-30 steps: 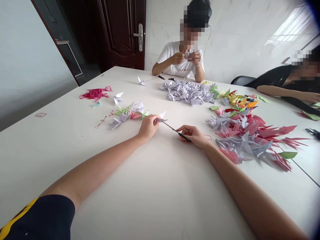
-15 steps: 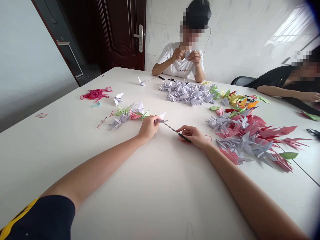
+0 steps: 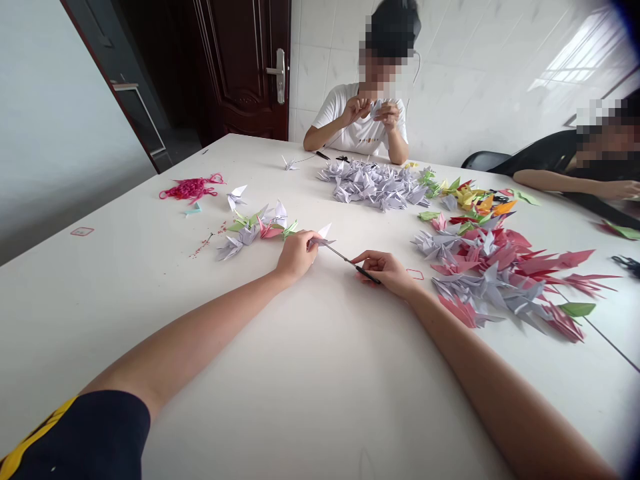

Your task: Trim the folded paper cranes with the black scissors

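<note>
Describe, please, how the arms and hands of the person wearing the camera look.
The left arm wears a short, dark navy sleeve with a yellow band along one side. No sleeve shows on the right arm. The left hand and right hand are both without gloves.

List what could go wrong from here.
The slim tool in the right hand points toward the left hand; a slip might prick it. The pale folded paper, pinched beside the tool's tip, could tear. The right forearm runs near the nearest paper pile, so a sweep might scatter it.
</note>
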Motion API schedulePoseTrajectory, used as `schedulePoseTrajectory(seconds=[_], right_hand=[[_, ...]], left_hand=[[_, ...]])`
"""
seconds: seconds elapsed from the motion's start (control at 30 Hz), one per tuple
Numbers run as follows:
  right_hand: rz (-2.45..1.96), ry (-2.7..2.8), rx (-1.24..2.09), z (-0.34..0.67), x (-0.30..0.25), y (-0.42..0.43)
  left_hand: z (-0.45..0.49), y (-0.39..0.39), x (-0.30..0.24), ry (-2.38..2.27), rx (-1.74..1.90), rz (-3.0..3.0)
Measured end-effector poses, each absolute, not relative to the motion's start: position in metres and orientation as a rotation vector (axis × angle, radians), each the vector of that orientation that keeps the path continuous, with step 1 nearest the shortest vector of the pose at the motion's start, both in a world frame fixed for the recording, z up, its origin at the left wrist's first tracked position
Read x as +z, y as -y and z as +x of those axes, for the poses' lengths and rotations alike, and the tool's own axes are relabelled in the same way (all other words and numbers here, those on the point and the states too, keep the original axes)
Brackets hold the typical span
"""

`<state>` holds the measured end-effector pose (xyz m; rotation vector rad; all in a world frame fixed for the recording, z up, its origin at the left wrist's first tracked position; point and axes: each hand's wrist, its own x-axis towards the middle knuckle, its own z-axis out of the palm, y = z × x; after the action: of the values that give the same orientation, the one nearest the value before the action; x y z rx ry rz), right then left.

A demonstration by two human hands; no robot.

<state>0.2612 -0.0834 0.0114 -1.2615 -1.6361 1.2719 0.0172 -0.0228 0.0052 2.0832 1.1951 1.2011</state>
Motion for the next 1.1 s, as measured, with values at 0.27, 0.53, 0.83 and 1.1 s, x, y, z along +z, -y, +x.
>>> schedulePoseTrajectory(seconds=[0.27,0.53,0.83,1.1], right_hand=[[-1.265,1.652,1.254,0.262,0.0095,0.0832],[-1.282,1.66,1.22,0.2606,0.0118,0.0842],[-1.294,1.66,1.209,0.259,0.0142,0.0858],[-1.287,1.672,1.202,0.2617,0.0111,0.0839]], left_hand=[[0.0172,0.0197,0.002,-1.186,1.198,2.074],[0.017,0.0177,-0.0005,-1.203,1.176,2.095],[0.0172,0.0172,-0.0013,-1.188,1.132,2.112],[0.018,0.0201,0.0026,-1.199,1.07,2.165]])
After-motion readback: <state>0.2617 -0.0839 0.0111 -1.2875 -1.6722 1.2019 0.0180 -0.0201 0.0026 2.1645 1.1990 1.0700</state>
